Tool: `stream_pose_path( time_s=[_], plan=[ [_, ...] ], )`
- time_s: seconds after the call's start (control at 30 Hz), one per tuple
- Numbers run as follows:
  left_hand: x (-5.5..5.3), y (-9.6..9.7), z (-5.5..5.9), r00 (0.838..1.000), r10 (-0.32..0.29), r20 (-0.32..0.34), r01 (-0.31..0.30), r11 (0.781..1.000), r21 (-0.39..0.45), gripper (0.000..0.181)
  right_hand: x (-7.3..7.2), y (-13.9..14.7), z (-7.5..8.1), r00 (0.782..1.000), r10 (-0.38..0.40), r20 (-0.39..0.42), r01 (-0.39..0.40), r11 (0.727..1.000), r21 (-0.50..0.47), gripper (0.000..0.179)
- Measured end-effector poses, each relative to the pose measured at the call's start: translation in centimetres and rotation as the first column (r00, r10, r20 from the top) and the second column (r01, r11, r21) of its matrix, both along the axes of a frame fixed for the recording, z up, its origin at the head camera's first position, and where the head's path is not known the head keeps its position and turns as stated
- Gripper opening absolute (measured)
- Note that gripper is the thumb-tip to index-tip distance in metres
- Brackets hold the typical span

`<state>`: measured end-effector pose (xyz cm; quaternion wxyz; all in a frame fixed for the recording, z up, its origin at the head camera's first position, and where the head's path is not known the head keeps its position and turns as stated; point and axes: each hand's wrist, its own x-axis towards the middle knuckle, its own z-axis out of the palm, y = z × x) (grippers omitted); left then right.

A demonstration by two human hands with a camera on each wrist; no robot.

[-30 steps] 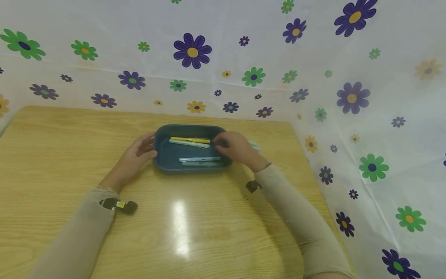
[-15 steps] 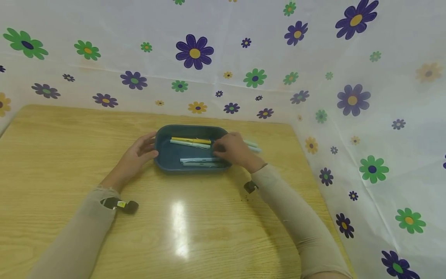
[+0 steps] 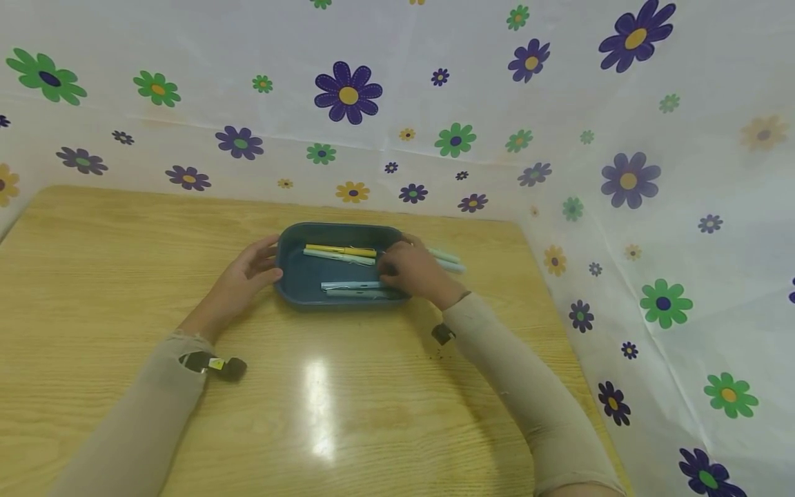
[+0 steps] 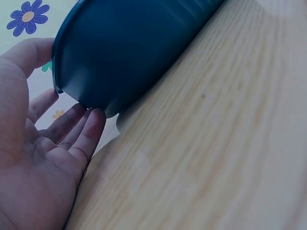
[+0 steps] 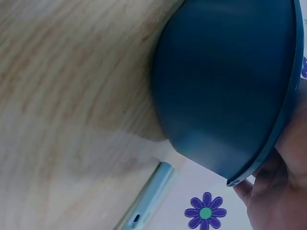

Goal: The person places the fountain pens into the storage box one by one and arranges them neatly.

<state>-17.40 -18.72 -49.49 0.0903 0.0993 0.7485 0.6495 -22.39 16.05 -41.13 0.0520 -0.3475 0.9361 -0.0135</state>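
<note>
A dark blue oblong basin (image 3: 304,301) stands on the wooden table. Inside it, a yellow pen (image 3: 341,250) and a pale mint pen (image 3: 339,257) lie along the far side. Nearer lie a light blue pen (image 3: 350,285) and a grey-green pen (image 3: 354,294). My left hand (image 3: 246,272) touches the basin's left end, thumb at the rim and fingers loosely extended against the outer wall. Over the right rim reaches my right hand (image 3: 415,273), its fingers bent down at the light blue pen's right end. I cannot tell whether those fingertips pinch the pen.
Beyond the basin's right end, a pale green pen (image 3: 444,255) and a pale blue pen (image 3: 450,266) lie on the table (image 3: 261,428), partly behind my right hand. A white flowered sheet (image 3: 397,55) rises behind the table and along its right side.
My right hand has moved toward the near side of the basin, from beside the yellow pen to the light blue pen's right end. The left hand keeps its place at the basin.
</note>
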Motion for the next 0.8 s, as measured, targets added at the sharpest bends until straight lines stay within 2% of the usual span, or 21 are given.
stream_pose_path(
  time_s=[0.17,0.37,0.53,0.8],
  plan=[
    [0.0,0.0,0.1,1.0,-0.001,-0.003,0.001,1.0,-0.012,0.066,-0.2,-0.3,0.0,1.0,0.016,-0.01,-0.016,0.999,0.036,0.016],
    [0.2,0.0,0.3,1.0,-0.002,-0.011,0.002,1.0,-0.022,0.067,-0.2,-0.6,0.0,0.998,-0.01,0.067,0.005,0.997,0.071,0.021],
    [0.2,0.0,0.5,1.0,0.003,-0.003,-0.003,1.0,-0.027,0.066,0.0,-1.1,0.3,0.992,-0.027,0.122,0.017,0.997,0.081,0.016],
    [0.3,-0.1,0.3,1.0,-0.007,0.0,0.007,1.0,-0.027,0.069,-0.2,-1.2,-0.1,0.991,0.009,0.135,-0.025,0.993,0.112,0.01]
  ],
)
